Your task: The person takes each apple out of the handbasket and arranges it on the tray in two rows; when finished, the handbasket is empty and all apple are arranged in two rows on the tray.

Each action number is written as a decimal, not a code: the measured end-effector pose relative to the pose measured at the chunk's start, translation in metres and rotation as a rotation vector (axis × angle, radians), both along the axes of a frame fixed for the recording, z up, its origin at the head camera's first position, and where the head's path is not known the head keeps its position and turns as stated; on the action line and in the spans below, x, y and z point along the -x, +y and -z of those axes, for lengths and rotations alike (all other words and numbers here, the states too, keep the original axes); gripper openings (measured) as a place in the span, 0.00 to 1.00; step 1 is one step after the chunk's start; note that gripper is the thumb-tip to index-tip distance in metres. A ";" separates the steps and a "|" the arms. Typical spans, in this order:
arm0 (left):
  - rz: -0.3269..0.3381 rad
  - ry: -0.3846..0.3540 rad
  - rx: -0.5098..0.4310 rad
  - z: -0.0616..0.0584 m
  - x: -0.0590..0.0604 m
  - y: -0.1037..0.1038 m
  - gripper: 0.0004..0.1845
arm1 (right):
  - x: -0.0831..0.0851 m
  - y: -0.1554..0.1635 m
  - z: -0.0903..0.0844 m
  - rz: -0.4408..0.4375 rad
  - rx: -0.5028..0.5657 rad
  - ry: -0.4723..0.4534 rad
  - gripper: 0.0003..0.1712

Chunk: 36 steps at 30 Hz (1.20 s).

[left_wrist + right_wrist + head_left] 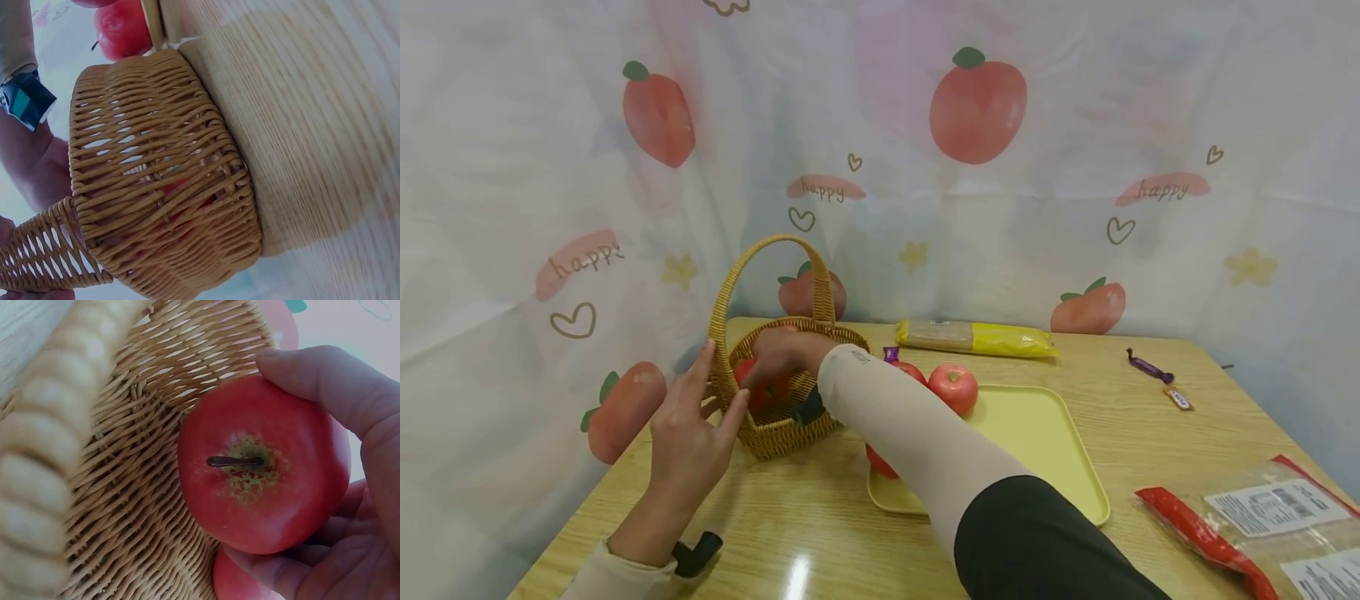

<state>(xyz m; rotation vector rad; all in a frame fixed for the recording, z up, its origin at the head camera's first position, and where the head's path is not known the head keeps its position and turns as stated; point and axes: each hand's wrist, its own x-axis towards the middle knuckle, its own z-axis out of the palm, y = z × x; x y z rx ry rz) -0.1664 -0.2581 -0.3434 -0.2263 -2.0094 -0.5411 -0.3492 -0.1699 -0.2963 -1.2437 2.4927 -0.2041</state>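
A pale wooden table [820, 533] fills the lower part of the head view, backed by a white curtain [1075, 125] printed with red fruit. On the table's right half lies a yellow tray [1045, 433], and a red apple [953, 387] sits at its far edge beside the person's right sleeve [917, 442], which crosses the tray's left part. Left of the tray stands a wicker basket [775, 433] with a tall arched handle [752, 258]. The right hand [782, 354] reaches into the basket and grips a red apple [262, 481], thumb curled over one side and fingers [275, 569] cupped under the other, stem facing the wrist camera; the apple is held inside the basket, near its woven wall, with another red fruit [234, 584] just below it. The left hand [688, 437] is at the basket's near left side, fingers straight and spread, their tips at the rim; whether they touch it cannot be told. Behind the tray lies a long yellow packet [977, 337]. At the table's near right corner lie clear bags with white labels [1262, 517]. Two small wrapped sweets [1157, 379] lie near the far right edge.
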 end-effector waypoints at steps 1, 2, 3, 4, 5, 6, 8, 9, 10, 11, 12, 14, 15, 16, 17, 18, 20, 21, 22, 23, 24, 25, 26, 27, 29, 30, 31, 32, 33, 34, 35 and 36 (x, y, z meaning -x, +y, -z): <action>0.000 0.005 0.002 0.000 0.000 0.000 0.48 | 0.000 0.001 0.000 0.003 0.006 0.006 0.25; -0.002 0.008 0.003 0.000 0.001 0.000 0.48 | 0.000 0.003 0.000 0.003 0.014 0.014 0.25; -0.002 0.013 0.003 0.000 0.001 0.000 0.48 | -0.001 0.005 0.000 0.004 0.024 0.018 0.24; -0.005 0.018 0.008 0.000 0.002 0.001 0.48 | -0.001 0.007 0.000 0.002 0.042 0.022 0.23; -0.007 0.023 0.012 0.000 0.002 0.001 0.48 | -0.001 0.009 0.000 0.004 0.065 0.011 0.23; -0.009 0.025 0.013 0.000 0.002 0.001 0.49 | -0.002 0.011 0.000 0.002 0.087 -0.002 0.22; -0.005 0.025 0.009 0.000 0.002 0.001 0.48 | -0.003 0.016 -0.001 -0.006 0.137 -0.039 0.20; -0.003 0.023 0.007 0.000 0.002 0.001 0.48 | -0.004 0.019 0.000 -0.011 0.165 -0.064 0.19; -0.002 0.021 0.007 0.001 0.002 0.001 0.48 | -0.004 0.021 0.000 -0.016 0.188 -0.088 0.17; -0.001 0.018 0.005 0.001 0.002 0.001 0.48 | -0.005 0.023 0.000 -0.021 0.207 -0.109 0.16; 0.002 0.016 0.002 0.002 0.002 0.002 0.48 | -0.005 0.025 0.000 -0.028 0.220 -0.123 0.15; 0.007 0.005 -0.006 0.002 0.001 0.002 0.47 | -0.005 0.028 0.000 -0.040 0.238 -0.126 0.13; 0.008 0.001 -0.010 0.002 0.001 0.002 0.47 | -0.005 0.029 0.001 -0.044 0.243 -0.123 0.12; 0.011 -0.001 -0.014 0.002 0.000 0.003 0.47 | -0.006 0.031 0.001 -0.047 0.248 -0.120 0.12; 0.013 0.001 -0.013 0.002 0.000 0.003 0.47 | -0.006 0.032 0.001 -0.051 0.254 -0.111 0.13; 0.012 0.002 -0.011 0.002 -0.001 0.003 0.47 | -0.006 0.033 0.001 -0.052 0.260 -0.109 0.14; 0.008 0.005 -0.003 0.001 -0.001 0.004 0.47 | -0.006 0.035 0.001 -0.050 0.273 -0.110 0.18; 0.007 0.007 -0.001 0.000 -0.001 0.004 0.48 | -0.007 0.036 0.001 -0.048 0.281 -0.113 0.21; 0.010 0.007 -0.003 0.000 -0.002 0.004 0.48 | -0.007 0.037 0.001 -0.044 0.289 -0.117 0.24; 0.009 0.006 -0.001 -0.001 -0.002 0.004 0.48 | -0.007 0.038 0.001 -0.038 0.299 -0.127 0.26; 0.010 0.002 -0.005 -0.001 -0.002 0.005 0.48 | -0.007 0.039 0.000 -0.032 0.310 -0.141 0.29; 0.016 -0.004 -0.012 -0.001 -0.002 0.004 0.48 | -0.007 0.040 0.000 -0.027 0.318 -0.146 0.31; 0.022 -0.008 -0.019 -0.001 -0.001 0.004 0.48 | -0.007 0.042 0.000 -0.021 0.328 -0.155 0.32; 0.025 -0.012 -0.024 -0.001 -0.001 0.004 0.48 | -0.007 0.043 0.000 -0.015 0.335 -0.159 0.33; 0.028 -0.016 -0.028 -0.001 -0.001 0.003 0.48 | -0.008 0.046 0.000 -0.013 0.348 -0.175 0.34; 0.029 -0.017 -0.031 -0.001 -0.001 0.003 0.48 | -0.008 0.048 0.000 -0.014 0.350 -0.173 0.34; 0.030 -0.017 -0.031 0.000 -0.001 0.002 0.48 | -0.008 0.049 -0.001 -0.012 0.354 -0.173 0.34; 0.032 -0.015 -0.032 0.000 -0.001 0.002 0.48 | -0.008 0.051 -0.001 -0.008 0.359 -0.177 0.34; 0.032 -0.012 -0.031 0.000 -0.001 0.002 0.48 | -0.008 0.053 -0.001 -0.004 0.364 -0.175 0.33; 0.032 -0.008 -0.029 0.000 -0.001 0.001 0.48 | -0.008 0.055 -0.002 -0.001 0.371 -0.176 0.34; 0.029 -0.003 -0.023 0.000 -0.001 0.001 0.48 | -0.008 0.057 -0.002 0.003 0.378 -0.169 0.34; 0.029 0.003 -0.019 0.000 -0.001 0.001 0.48 | -0.008 0.059 -0.002 0.007 0.382 -0.161 0.34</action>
